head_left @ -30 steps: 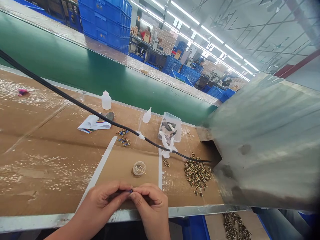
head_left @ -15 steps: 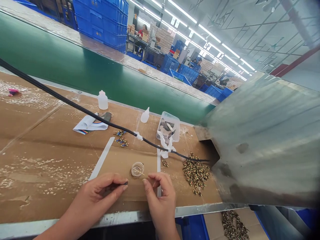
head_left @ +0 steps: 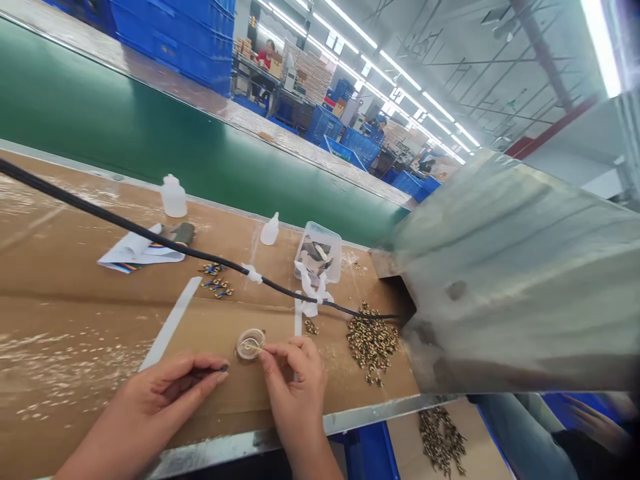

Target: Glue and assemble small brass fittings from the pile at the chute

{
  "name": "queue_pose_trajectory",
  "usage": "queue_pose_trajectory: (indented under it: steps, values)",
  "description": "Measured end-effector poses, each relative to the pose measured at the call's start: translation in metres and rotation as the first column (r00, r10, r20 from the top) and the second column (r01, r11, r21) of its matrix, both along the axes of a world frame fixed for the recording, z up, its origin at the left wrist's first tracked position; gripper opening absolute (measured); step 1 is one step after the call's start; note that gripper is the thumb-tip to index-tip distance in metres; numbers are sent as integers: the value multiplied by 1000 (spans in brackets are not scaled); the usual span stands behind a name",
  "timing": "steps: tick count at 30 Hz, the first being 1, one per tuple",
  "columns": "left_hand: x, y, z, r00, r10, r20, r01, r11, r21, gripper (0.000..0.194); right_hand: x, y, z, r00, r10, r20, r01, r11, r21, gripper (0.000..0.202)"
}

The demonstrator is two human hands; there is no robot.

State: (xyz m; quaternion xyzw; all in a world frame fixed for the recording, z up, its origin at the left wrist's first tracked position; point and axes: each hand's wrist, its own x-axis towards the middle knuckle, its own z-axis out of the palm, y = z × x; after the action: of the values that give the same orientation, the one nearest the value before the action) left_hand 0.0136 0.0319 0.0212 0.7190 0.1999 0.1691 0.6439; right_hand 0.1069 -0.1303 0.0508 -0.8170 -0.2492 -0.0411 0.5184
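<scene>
My left hand (head_left: pixel 170 393) pinches a small dark part (head_left: pixel 225 368) between thumb and forefinger, left of a small round clear dish (head_left: pixel 250 345). My right hand (head_left: pixel 295 380) grips the end of a thin pale stick (head_left: pixel 257 347), whose other end lies over the dish. Beyond my hands are small blue and gold parts (head_left: pixel 217 287) in a little group. A large heap of small gold and dark parts (head_left: pixel 373 340) lies to the right, with a few more (head_left: pixel 311 327) beside the white tape.
A black cable (head_left: pixel 210 257) crosses above the cardboard worktop. Behind it stand two white bottles (head_left: pixel 174 198) and a clear plastic box (head_left: pixel 319 253). A metal housing (head_left: pixel 520 280) rises at the right; a green belt (head_left: pixel 200 153) runs behind. Someone's hand (head_left: pixel 595 420) shows lower right.
My right thumb and forefinger have closed on the stick, which stood clear of them before. My left hand still pinches the dark part. The whole view has shifted, moving the worktop leftward.
</scene>
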Motion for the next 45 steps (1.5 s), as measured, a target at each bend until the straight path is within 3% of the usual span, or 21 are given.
queue_pose_trajectory:
  steps: [4, 6, 8, 13, 15, 20, 26, 45]
  values:
    - [-4, 3, -27, 999, 32, 16, -32, 999, 13, 22, 1, 3, 0, 1000, -11, 23, 12, 999, -36, 7]
    - [-5, 5, -29, 999, 21, 39, -24, 997, 76, 19, 0, 3, 0, 999, 1, 48, 2, 999, -51, 7]
    - [-3, 5, -21, 997, 9, 71, -18, 992, 125, 15, -1, 3, 0, 996, 15, 84, -10, 998, -66, 8]
    - [3, 2, 18, 993, -46, 111, 26, 984, 178, 5, -3, -1, -2, 986, 39, 160, -21, 994, -109, 9]
    - [3, 1, 24, 991, -51, 123, 26, 980, 197, 3, -3, -1, -3, 987, 54, 152, -38, 993, -112, 10]
    - [1, 1, 17, 991, -54, 126, 28, 979, 204, 4, 0, -5, 0, 998, 34, 49, -32, 999, -24, 14]
    - [1, 1, 12, 988, -59, 143, 28, 977, 212, 7, -6, -11, 14, 997, 61, 45, -64, 996, 65, 15]
    - [1, 0, 17, 992, -14, 126, -10, 982, 189, 6, -25, -11, 24, 956, 148, 251, -128, 987, -94, 11]
